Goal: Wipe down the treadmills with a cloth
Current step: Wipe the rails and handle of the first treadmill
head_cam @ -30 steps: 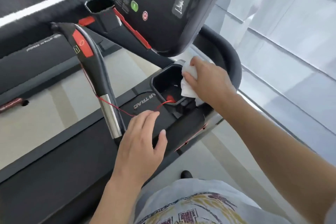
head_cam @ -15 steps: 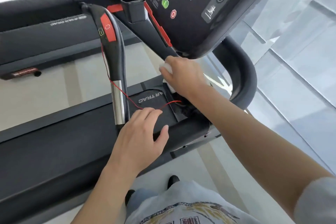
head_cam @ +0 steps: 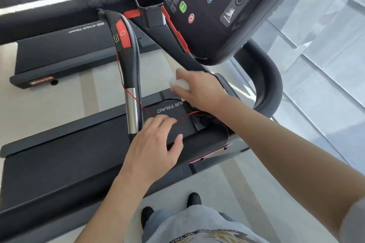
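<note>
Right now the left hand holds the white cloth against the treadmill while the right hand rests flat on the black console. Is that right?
No, the hands are swapped. In the head view, the right hand holds the white cloth; the left hand rests flat on the black console.

White cloth [head_cam: 180, 83]; black treadmill [head_cam: 59, 156] with red cord [head_cam: 136, 100], chrome handle section [head_cam: 132, 110], green button [head_cam: 182, 6] and red button [head_cam: 191, 18]; beige floor [head_cam: 39, 102].
</note>
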{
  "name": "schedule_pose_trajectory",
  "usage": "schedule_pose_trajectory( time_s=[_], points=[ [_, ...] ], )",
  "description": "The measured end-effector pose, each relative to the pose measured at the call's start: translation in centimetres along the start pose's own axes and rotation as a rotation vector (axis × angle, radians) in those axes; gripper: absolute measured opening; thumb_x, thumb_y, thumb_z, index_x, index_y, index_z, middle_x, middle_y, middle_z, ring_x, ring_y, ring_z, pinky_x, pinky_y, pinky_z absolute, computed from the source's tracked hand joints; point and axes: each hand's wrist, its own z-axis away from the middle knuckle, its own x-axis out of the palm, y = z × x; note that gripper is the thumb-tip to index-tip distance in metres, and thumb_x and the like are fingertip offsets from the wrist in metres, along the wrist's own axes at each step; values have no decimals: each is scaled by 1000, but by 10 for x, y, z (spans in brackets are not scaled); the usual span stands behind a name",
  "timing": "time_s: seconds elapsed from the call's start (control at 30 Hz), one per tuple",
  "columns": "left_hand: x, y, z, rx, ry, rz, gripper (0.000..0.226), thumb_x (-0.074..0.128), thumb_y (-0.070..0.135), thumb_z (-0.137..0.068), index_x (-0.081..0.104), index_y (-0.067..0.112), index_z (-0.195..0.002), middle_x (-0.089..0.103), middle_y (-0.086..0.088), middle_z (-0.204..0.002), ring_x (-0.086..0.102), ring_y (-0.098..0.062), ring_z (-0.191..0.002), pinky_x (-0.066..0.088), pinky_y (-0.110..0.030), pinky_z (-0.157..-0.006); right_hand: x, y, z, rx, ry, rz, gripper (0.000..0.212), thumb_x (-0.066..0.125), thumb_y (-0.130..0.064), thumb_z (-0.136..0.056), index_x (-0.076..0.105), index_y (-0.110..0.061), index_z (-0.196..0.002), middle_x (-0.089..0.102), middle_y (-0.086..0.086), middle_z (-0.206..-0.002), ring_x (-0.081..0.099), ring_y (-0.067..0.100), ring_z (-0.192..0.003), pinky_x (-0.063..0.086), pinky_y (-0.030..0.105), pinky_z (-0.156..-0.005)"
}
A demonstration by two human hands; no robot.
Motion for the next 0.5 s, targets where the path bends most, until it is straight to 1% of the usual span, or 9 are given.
schedule_pose_trajectory(
  time_s=[0.1, 0.23, 0.37, 0.43, 0.5],
  points=[
    [0, 0, 1, -8, -3, 5, 50, 46, 47, -98, 63, 16, -133, 61, 7, -130, 54, -15, -120, 49, -30, -97, 4, -4, -21, 63, 7, 11, 28, 55, -48, -99, 46, -22, -95, 58, -3, -72, 60, 30, -73, 45, 38, -63],
    [0, 1, 1, -27, -5, 9, 51, 46, 48, -98, 62, 17, -135, 60, 7, -133, 54, -16, -123, 48, -30, -100, 2, -6, 11, 56, 17, -91, 27, 57, -47, -100, 43, -24, -94, 60, 2, -70, 57, 29, -68, 47, 41, -61],
    [0, 2, 0, -28, 3, -8, 50, 46, 48, -98, 62, 17, -134, 60, 7, -131, 55, -16, -120, 50, -30, -93, 0, -1, 41, -50, -3, -34, 29, 61, -44, -99, 46, -20, -91, 51, -5, -61, 52, 26, -57, 44, 39, -55],
    [-1, 3, -1, -25, -3, -14, 50, 45, 47, -98, 62, 17, -134, 60, 7, -130, 55, -17, -119, 51, -31, -91, 1, 0, 29, -43, -23, -37, 30, 60, -46, -99, 46, -20, -93, 53, -4, -63, 54, 27, -58, 45, 39, -55],
    [-2, 4, -1, -11, -15, -18, 50, 44, 46, -98, 62, 17, -134, 60, 7, -130, 54, -17, -120, 53, -32, -91, 3, -2, 6, -6, -28, -17, 31, 58, -48, -101, 46, -19, -98, 59, 1, -71, 57, 29, -66, 48, 41, -60]
  ],
)
